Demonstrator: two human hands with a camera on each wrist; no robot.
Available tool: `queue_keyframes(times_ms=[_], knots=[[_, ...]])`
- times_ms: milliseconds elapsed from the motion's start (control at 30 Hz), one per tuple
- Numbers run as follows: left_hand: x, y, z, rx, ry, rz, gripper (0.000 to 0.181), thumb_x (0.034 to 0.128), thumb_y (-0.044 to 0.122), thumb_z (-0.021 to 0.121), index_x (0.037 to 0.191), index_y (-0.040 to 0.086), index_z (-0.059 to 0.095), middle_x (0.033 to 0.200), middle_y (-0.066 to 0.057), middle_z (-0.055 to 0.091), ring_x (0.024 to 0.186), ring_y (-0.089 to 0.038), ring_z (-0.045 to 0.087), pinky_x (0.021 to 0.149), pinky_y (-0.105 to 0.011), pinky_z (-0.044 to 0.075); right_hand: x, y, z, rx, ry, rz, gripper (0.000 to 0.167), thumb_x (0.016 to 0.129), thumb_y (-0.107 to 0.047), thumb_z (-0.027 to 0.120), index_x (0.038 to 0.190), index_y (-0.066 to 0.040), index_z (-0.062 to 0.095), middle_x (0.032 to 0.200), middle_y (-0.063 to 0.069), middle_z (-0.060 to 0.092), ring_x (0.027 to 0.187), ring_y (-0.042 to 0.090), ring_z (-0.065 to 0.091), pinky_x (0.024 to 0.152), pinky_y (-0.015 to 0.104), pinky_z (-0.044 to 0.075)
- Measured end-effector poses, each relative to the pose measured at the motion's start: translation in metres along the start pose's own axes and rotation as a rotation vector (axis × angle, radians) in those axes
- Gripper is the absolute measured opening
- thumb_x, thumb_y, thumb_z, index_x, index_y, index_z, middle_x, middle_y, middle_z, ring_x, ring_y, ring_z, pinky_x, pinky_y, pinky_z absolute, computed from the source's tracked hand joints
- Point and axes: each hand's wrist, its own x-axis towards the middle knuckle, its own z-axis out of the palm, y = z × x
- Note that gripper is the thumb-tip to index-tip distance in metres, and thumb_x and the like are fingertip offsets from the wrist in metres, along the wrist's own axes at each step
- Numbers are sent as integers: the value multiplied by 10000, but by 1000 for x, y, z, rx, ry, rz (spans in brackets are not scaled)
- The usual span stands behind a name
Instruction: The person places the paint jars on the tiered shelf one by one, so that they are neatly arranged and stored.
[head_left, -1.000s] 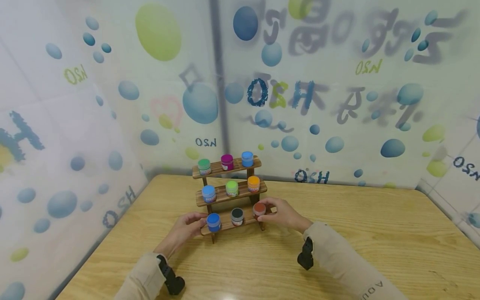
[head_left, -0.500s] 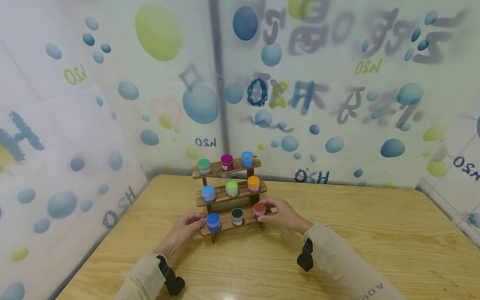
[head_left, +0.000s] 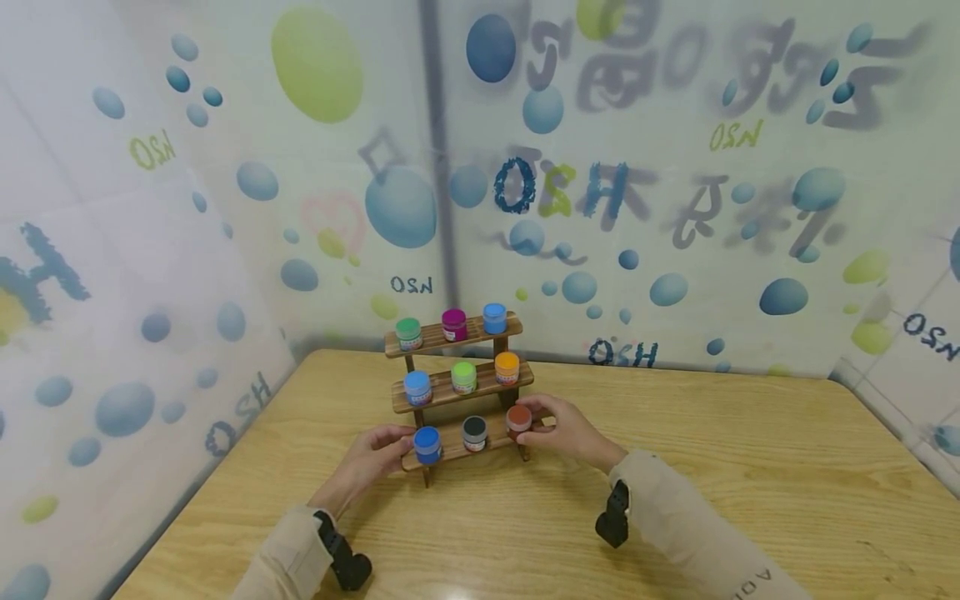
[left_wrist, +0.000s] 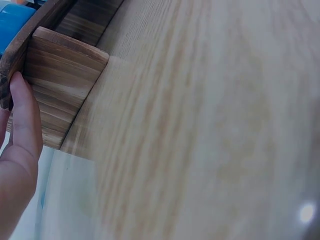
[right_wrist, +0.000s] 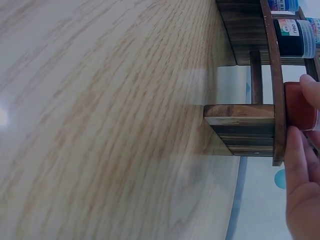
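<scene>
A three-tier wooden display rack [head_left: 452,451] stands on the table with small paint jars lined up on every step. My left hand [head_left: 363,467] holds the left end of the bottom step, beside a blue paint jar [head_left: 427,446]; in the left wrist view, a finger of that hand [left_wrist: 22,135] lies against the shelf's end. At the other end, my right hand [head_left: 566,432] pinches a reddish-brown paint jar [head_left: 518,419] between thumb and fingers. That jar [right_wrist: 297,105] sits upright against the shelf board in the right wrist view. A black-lidded jar [head_left: 474,433] stands between the two.
On the middle step are light blue [head_left: 417,387], lime green [head_left: 464,377] and orange [head_left: 507,367] jars. Green [head_left: 408,333], purple [head_left: 454,325] and blue [head_left: 495,318] jars occupy the top. A printed curtain [head_left: 660,208] hangs behind the wooden table [head_left: 712,450].
My right wrist and forearm have shifted very slightly to the right. The rack, the jars and my left hand look unmoved.
</scene>
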Motion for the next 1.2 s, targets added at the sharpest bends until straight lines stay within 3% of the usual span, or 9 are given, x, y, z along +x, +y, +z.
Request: queue_keyframes(times_ms=[267,467,700,933,1200], knots=[[0,-1,0,-18,-6,4,358,890,159,544,1156,-76,505,992,-51,575,831,-125,531,705,-261,468,-4,-1,-5,-32,12,18,505,792,-170,675,1214,22,474,1096,145,552,980,277,524,803,379,462],[1,-1,1,-9,5,3,366,879,193,562,1144,-56,523,1020,-74,567,848,-133,532,715,-269,470,-14,0,-15,-78,11,-29,505,797,-142,666,1219,47,461,1068,177,559,947,300,545,818,484,423],[-1,-1,1,-3,2,20,353,891,172,541,1147,-70,510,1027,-92,556,857,-145,529,719,-274,472,-34,13,-28,-77,58,-10,444,824,-157,638,1209,4,488,1034,195,560,904,244,569,755,333,478],[-2,0,1,14,-3,27,352,891,172,543,1140,-75,510,1042,-96,562,866,-137,535,736,-283,474,-56,18,-43,-91,123,35,411,839,-152,617,1199,4,495,1017,211,555,895,241,568,779,365,465],[-2,8,-7,61,-72,51,419,886,193,546,1177,-98,467,1107,-155,545,898,-174,556,773,-337,476,-71,20,-61,-80,204,61,407,846,-171,609,1191,13,495,1032,217,557,902,221,570,762,261,469]])
